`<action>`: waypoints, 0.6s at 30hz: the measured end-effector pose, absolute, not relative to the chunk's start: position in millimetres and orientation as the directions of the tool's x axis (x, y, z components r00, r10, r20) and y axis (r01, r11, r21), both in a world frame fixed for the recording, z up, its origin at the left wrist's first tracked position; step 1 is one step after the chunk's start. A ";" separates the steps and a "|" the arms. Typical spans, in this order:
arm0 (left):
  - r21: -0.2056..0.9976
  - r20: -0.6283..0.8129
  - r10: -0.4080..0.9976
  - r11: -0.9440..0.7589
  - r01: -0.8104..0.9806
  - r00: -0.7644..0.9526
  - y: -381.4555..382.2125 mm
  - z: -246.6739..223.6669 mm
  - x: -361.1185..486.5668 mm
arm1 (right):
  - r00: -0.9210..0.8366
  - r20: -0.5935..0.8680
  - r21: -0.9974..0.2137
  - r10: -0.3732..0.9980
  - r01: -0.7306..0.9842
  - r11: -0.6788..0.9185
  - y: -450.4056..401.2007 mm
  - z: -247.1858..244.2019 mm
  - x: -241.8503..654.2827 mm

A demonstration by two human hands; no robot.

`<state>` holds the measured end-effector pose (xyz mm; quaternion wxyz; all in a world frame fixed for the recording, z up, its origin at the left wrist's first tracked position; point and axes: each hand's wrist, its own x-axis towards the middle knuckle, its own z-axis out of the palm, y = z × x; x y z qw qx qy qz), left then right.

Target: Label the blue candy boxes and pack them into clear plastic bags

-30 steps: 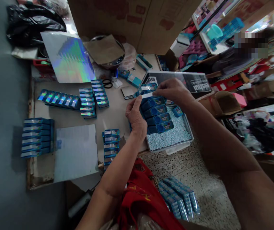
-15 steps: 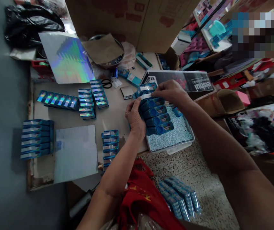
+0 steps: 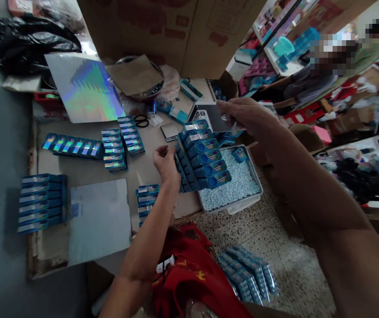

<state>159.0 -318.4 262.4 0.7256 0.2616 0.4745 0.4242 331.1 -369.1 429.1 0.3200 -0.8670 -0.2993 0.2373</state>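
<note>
A row of blue plastic packs, with printed ends and round caps, stands tilted beside and partly over a clear tub. Pale blue pellets fill the tub, and one small blue pack lies on them. At the row's left side is my left hand, its fingers curled and thumb drawn in; whatever they hold is hidden. My right hand is raised above the far end of the row, in front of a black printed box. Its fingertips are pinched together, with a faint shiny bit below them that I cannot identify.
More rows of blue packs stand on the table, around a white sheet. Scissors and a small scale lie further back, before a large carton. Another person is at the right. Wrapped packs lie on the floor.
My right hand has lifted off the row, moving up and away. My left hand has drawn back left from the packs, its thumb off them. The row stays about where it was.
</note>
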 end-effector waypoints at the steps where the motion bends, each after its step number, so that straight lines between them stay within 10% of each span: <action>1: 0.815 -0.393 0.901 0.433 -0.385 0.182 -318.7 272.0 153.9 | 0.716 -0.248 -0.769 0.653 0.265 -0.582 -369.6 434.4 326.7; 6: 0.853 -0.143 0.923 0.298 -0.428 0.358 -330.5 315.3 132.5 | 0.606 -0.380 -0.918 0.699 -0.152 -0.367 -368.3 446.3 289.1; 18: 0.873 -0.107 0.890 0.297 -0.386 0.442 -315.7 317.8 78.0 | 0.470 -0.159 -0.987 0.868 -0.086 -0.134 -373.5 404.0 217.7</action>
